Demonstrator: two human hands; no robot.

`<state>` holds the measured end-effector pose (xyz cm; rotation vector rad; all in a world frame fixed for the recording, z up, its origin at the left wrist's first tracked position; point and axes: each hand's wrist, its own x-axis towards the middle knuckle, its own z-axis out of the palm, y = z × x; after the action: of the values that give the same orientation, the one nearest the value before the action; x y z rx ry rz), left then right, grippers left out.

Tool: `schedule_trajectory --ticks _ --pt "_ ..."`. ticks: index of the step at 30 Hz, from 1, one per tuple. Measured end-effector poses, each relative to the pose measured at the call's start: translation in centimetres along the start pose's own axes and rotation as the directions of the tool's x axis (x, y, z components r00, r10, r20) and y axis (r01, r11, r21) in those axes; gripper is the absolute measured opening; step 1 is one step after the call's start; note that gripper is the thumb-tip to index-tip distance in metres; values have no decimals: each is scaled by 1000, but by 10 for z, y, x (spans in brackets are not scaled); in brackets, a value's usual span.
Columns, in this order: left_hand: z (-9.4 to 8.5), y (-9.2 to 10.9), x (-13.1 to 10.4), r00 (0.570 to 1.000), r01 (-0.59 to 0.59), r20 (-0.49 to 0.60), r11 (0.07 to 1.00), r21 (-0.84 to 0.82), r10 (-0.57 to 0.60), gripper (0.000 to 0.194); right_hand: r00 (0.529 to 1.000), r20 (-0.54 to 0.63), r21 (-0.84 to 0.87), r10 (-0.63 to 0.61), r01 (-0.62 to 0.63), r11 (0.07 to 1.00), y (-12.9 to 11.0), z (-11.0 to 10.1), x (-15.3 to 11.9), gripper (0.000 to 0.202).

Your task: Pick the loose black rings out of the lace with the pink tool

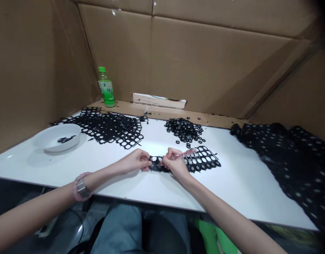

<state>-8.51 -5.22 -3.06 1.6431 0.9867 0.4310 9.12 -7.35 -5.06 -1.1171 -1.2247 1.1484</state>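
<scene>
Left hand (pixel 141 160): thumb and fingers pinched together on the left end of a black perforated sheet (pixel 202 163), near the front edge of the white surface (pixel 117 192); a pink bracelet (pixel 77 187) and a metal band (pixel 83 187) at the wrist. Right hand (pixel 174 162): fingers closed round a clear, reddish pen-like tool (pixel 184 154), its lower end at the sheet, just beside the left hand. The sheet: flat, rows of round holes, extending to the right beyond the right hand. Behind it: one heap of small black rings (pixel 184 129), a few loose around its edge. Farther left: a pile of black perforated sheets (pixel 109 127); beside it, a white bowl (pixel 58 138) with several dark rings inside. At right: a large mass of black perforated material (pixel 292 155). At the back left: an upright green-capped bottle (pixel 107 90) with green contents, against cardboard walls (pixel 194 60).
</scene>
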Motion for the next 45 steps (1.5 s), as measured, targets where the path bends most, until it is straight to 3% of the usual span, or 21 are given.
schedule_trajectory --ticks 10,21,24,28,32,37,45 --pt "2 2 2 1000 12 -5 1000 5 -12 14 1000 19 -63 -19 20 998 2 0 0 21" --pt "6 2 2 998 -17 -59 999 -33 15 15 981 135 -332 -141 179 926 -5 3 -3 26" --pt "5 -4 4 997 -40 -77 996 -82 33 14 989 127 -226 -80 108 968 -2 2 -1 25" --pt "2 -11 4 997 -42 -66 995 -90 36 13 1000 -19 22 0 0 1000 2 -5 -1 26" --pt "-3 -9 3 1000 -11 -15 999 -38 10 12 994 -108 -11 -34 33 999 2 -11 -4 25" --pt "-6 -4 3 996 2 84 999 43 -6 13 996 -89 -73 -19 12 997 3 -12 -4 23" --pt "-6 -2 4 995 22 94 997 80 -30 15 998 -55 -77 -23 19 997 8 -12 -3 21"
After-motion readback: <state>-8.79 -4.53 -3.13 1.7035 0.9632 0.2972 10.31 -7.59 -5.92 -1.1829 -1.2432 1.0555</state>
